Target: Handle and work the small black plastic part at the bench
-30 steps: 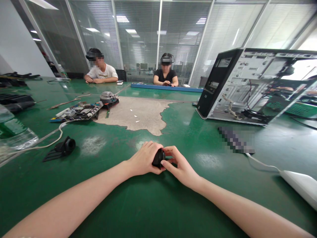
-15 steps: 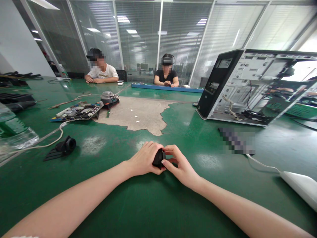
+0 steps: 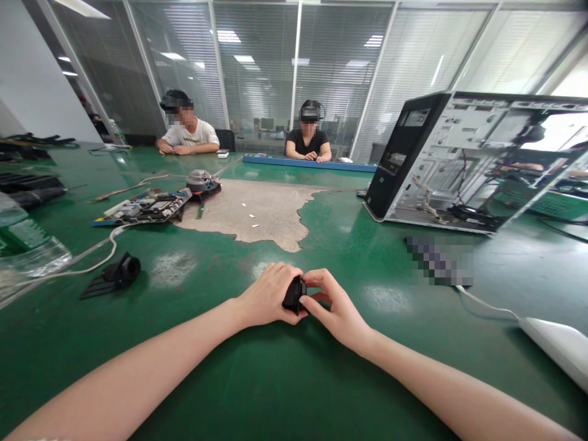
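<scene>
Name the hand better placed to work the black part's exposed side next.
Probably the right hand: its fingers meet the exposed side of the black part, while the left hand wraps around the opposite side.

1 cam, on person's head. Looks fwd & down: L hand (image 3: 264, 298) & R hand (image 3: 342, 313) nr, mid pic; then over green table (image 3: 266, 386) to glass wall (image 3: 257, 79), far at back.

Bare hands (image 3: 264, 295) and forearms (image 3: 160, 361), a sliver of pale fabric (image 3: 46, 438) at left

Circuit board (image 3: 144, 208) left, computer case (image 3: 399, 162) right, handheld part (image 3: 293, 295) between, nearer
</scene>
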`<state>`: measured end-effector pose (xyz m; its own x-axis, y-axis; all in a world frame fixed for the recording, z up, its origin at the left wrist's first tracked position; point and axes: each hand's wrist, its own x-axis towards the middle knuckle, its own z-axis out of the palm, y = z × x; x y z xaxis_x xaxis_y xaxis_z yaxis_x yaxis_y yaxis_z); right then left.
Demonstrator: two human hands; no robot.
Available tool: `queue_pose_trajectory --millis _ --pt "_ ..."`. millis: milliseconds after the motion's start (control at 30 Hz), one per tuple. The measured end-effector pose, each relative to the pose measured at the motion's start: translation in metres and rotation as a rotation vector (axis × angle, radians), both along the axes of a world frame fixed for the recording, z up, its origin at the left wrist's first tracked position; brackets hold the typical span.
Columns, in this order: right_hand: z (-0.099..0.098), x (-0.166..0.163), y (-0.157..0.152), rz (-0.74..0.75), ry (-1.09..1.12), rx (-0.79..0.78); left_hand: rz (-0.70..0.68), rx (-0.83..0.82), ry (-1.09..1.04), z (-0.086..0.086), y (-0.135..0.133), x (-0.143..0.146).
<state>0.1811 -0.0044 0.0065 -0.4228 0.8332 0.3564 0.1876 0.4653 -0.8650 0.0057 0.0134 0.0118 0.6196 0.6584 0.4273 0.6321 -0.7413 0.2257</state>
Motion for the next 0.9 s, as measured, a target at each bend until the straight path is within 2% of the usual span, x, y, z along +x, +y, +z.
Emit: queue_pose_trajectory --millis 167,400,533,733,900 --pt "-0.0023 -0.0007 0.0004 0.061 0.006 -0.149 -0.002 -0.013 -0.003 0.0005 -0.0001 -0.0001" --pt "0.0 -0.0001 -0.0023 0.046 0.017 0.061 -0.005 -0.012 -0.011 0.0002 -0.0002 -0.0005" --pt "-0.0012 -0.0005 -0.0008 0.022 0.019 0.034 0.006 -0.011 -0.011 0.0007 -0.0004 -0.0001" --pt "-0.002 -0.0006 -0.0005 0.062 0.007 -0.13 0.002 -0.014 0.001 0.0007 -0.0003 -0.0007" --pt "0.0005 -0.0001 -0.0014 0.052 0.035 0.013 0.009 -0.009 0.005 0.0007 -0.0002 -0.0003"
